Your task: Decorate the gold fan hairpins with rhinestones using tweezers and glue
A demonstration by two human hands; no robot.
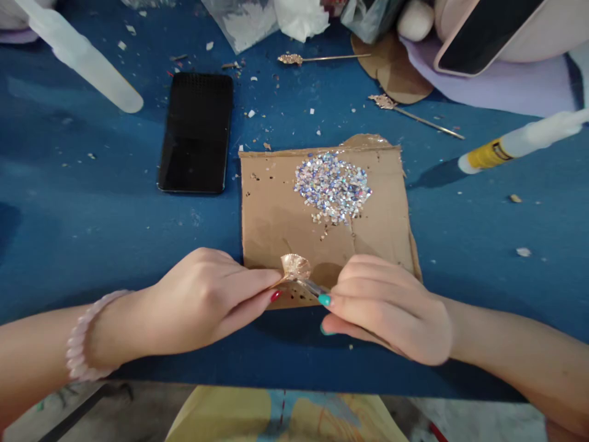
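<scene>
My left hand (216, 298) pinches a small gold fan-shaped metal ornament (296, 265) by its thin stem, close to the front edge of a cardboard piece (276, 227). From the right, my right hand (381, 307) grips slim metal tweezers (313, 287), whose tips meet the base of the fan. Whether a tiny stone sits between the tips is too small to tell. Behind both hands, a heap of shiny blue, white and clear rhinestones (334, 187) lies spread on the cardboard.
A black phone (196, 132) lies left of the cardboard. Two gold hairpins (291, 59) rest at the back. A yellow-labelled glue tube (494, 153) leans in from the right, and a white bottle (92, 64) from the upper left. Plastic bags (248, 24) line the far side.
</scene>
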